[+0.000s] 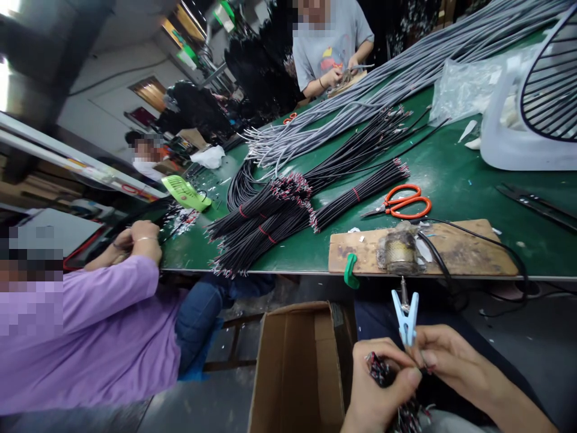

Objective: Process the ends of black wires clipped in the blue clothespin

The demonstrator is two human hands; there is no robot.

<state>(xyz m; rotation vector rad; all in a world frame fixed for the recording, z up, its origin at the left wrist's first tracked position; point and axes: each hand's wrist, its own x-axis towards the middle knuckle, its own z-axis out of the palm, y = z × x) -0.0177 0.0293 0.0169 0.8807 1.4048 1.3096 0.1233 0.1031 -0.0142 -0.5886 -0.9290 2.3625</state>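
Note:
My left hand (377,385) is closed around a bundle of thin black wires (383,370) with red and white stripped ends, held low in front of the table edge. My right hand (444,355) pinches the same bundle from the right, and a pale blue clip (406,316) sticks up between its fingers. Just above, a soldering iron tip (402,288) pokes out from a taped holder (399,251) on a wooden board (469,252).
Bundles of black wires (288,210) and long grey cables (383,84) cover the green table (455,174). Orange scissors (401,201) lie near the board. An open cardboard box (297,367) stands below. A person in purple (103,325) sits left; another works at the far side.

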